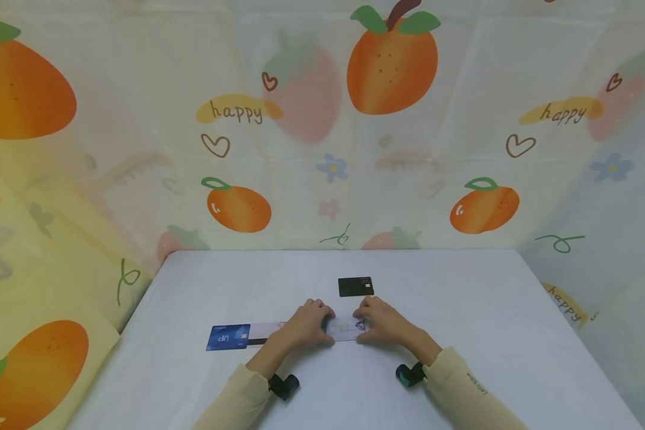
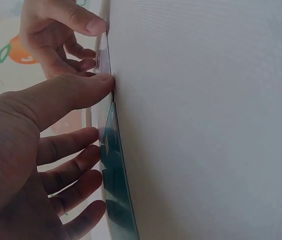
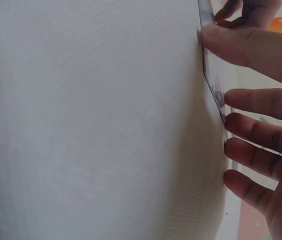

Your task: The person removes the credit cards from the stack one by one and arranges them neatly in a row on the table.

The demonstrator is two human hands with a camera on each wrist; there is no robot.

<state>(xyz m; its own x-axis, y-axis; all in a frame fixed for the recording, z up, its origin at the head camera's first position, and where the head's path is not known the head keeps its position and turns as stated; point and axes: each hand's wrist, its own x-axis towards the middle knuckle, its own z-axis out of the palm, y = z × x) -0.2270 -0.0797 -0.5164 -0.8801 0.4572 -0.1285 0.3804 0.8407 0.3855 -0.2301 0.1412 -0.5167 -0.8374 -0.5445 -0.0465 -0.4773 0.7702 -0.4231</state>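
Note:
A pale card with a small printed picture lies flat between the two hands on the white table. At its left end the left hand pinches it, thumb at the near edge and fingertips toward the far edge. The right hand pinches its right end in the same manner. A teal card runs under the left hand, meeting the pale card near the thumb; the head view mostly hides it. Farther left in the row are a pale card with a black stripe and a blue VIP card.
A black card lies by itself just beyond the hands. The white table ends at a fruit-print cloth hung behind it. Each wrist wears a small black camera, the left camera and the right camera.

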